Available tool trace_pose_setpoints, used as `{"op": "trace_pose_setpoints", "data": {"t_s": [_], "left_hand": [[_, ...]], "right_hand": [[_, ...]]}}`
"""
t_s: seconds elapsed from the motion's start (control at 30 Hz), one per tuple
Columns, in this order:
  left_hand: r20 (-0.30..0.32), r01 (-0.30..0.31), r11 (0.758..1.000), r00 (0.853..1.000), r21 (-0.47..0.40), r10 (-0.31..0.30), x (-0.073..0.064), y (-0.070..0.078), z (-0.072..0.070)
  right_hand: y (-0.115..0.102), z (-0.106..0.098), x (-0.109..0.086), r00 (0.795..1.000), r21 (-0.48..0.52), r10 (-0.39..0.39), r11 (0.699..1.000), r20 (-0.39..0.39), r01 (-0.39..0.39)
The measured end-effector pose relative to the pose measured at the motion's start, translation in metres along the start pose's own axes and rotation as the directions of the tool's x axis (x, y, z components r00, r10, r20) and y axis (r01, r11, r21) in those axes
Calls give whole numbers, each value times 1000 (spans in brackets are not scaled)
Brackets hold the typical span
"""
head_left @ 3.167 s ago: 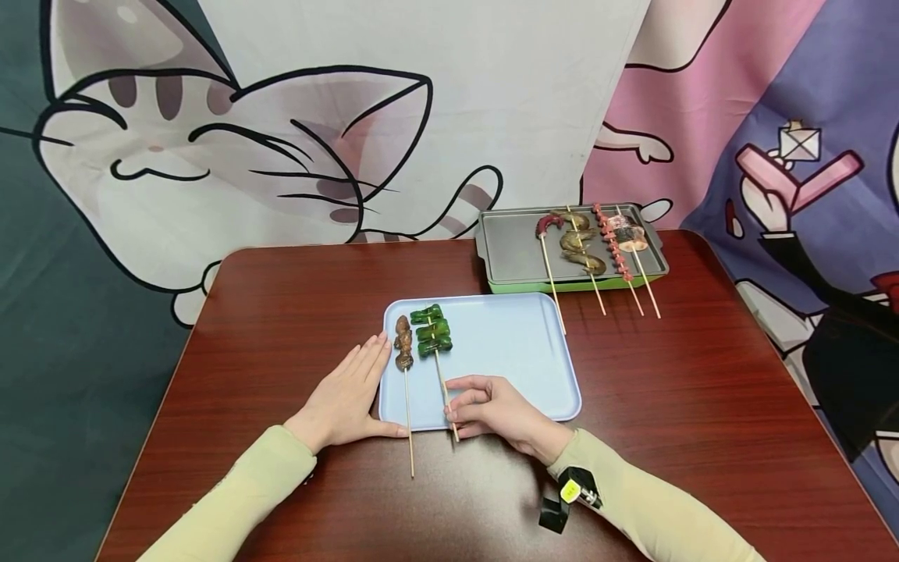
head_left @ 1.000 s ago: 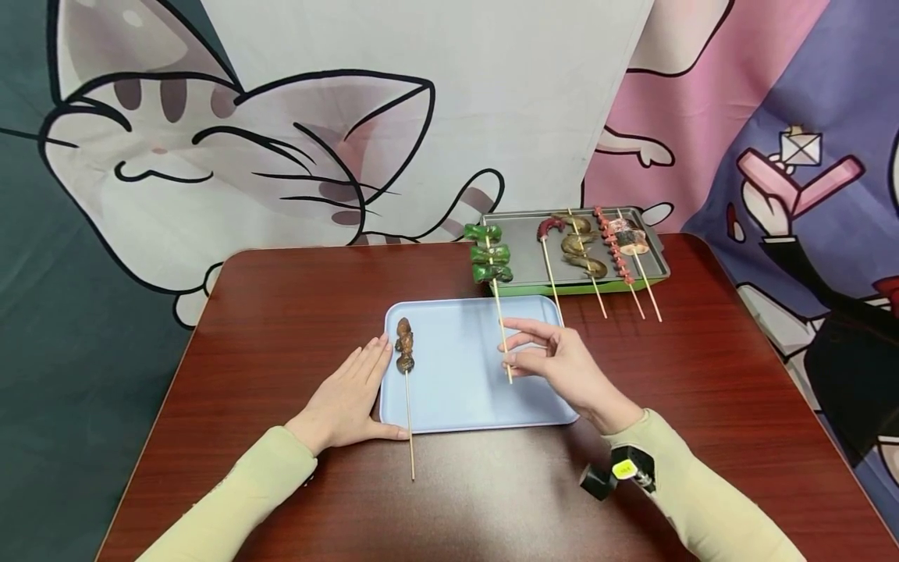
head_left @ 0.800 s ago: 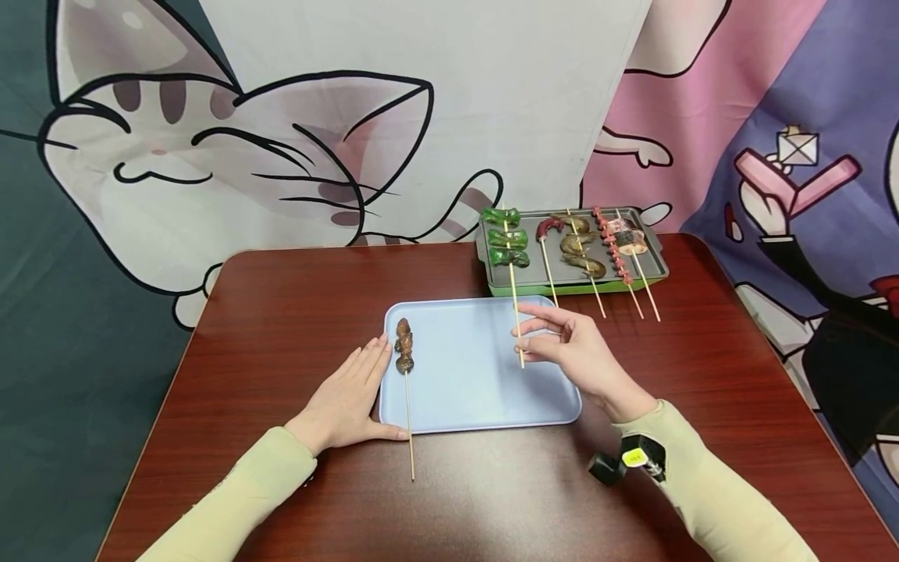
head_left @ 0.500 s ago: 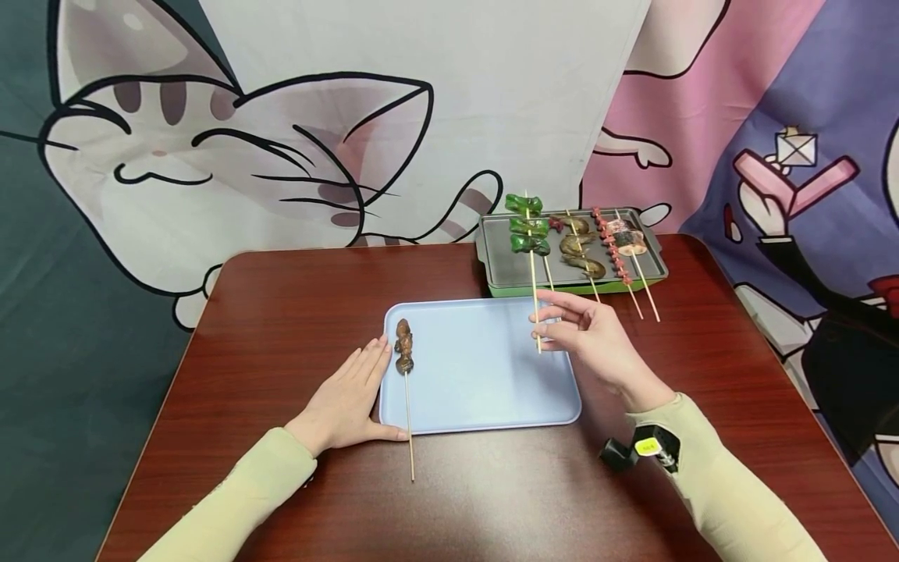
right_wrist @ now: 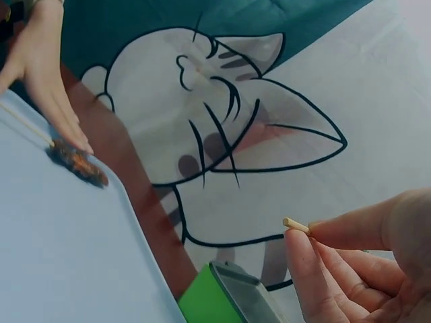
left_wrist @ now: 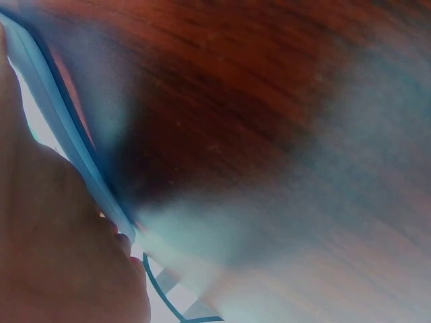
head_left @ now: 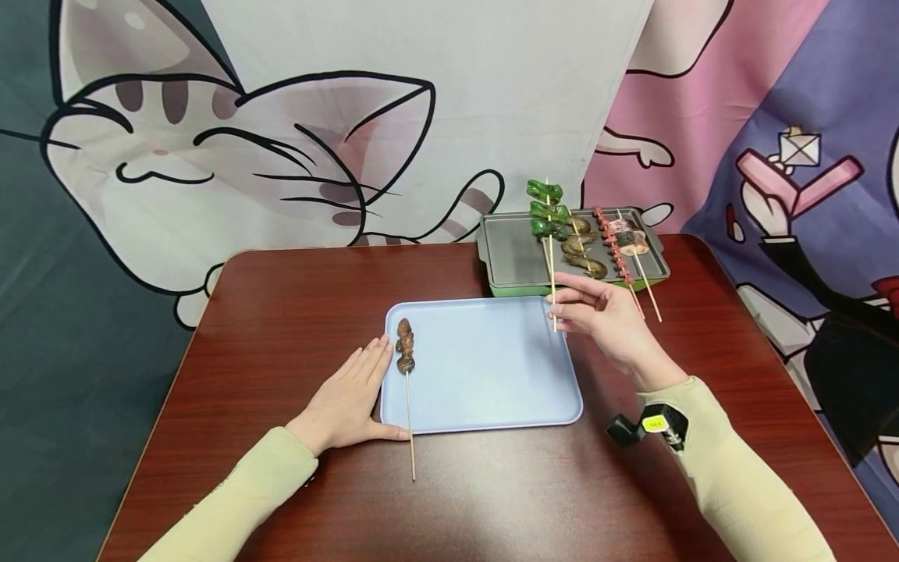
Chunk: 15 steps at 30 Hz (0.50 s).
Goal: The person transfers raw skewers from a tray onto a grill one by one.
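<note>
My right hand (head_left: 609,321) pinches the stick of a green pepper skewer (head_left: 548,209) between thumb and fingers. The skewer is raised, its green pieces in front of the grill pan's left half in the head view. Only the stick's end (right_wrist: 296,225) shows in the right wrist view. My left hand (head_left: 349,398) lies with straight fingers against the left rim of a light blue tray (head_left: 492,367), its thumb by the tray's near edge. On that tray's left side lies a brown meat skewer (head_left: 405,347), its stick reaching past the near edge close to the thumb.
A grey grill pan (head_left: 506,248) with a green base stands at the table's back right. On it lie a shrimp skewer (head_left: 584,268), a pink-red skewer (head_left: 618,254) and a pale skewer with a dark band (head_left: 630,238). The pepper skewer hides the dark red one. A printed curtain hangs behind.
My right hand has lifted the green pepper skewer off the blue tray and carried it right and away from me, towards the grill pan. The left hand has stayed in place.
</note>
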<state>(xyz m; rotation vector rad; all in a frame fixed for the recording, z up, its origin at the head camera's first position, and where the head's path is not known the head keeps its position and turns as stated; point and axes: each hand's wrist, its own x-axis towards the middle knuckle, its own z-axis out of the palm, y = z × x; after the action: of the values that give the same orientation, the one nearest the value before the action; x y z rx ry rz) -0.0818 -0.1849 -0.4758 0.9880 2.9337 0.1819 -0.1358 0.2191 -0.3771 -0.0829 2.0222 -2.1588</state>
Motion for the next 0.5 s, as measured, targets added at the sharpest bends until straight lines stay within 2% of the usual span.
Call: {"op": "trace_pose_setpoints", "data": {"t_s": [0.23, 0.5], "left_hand": [[-13, -13, 1000, 1000, 8, 13, 0, 0, -1], [-24, -12, 1000, 1000, 0, 12, 0, -2, 4]], "right_hand": [[2, -8, 9, 1000, -64, -3, 998, -3, 3], [1, -11, 19, 999, -163, 48, 986, 3, -47]]}}
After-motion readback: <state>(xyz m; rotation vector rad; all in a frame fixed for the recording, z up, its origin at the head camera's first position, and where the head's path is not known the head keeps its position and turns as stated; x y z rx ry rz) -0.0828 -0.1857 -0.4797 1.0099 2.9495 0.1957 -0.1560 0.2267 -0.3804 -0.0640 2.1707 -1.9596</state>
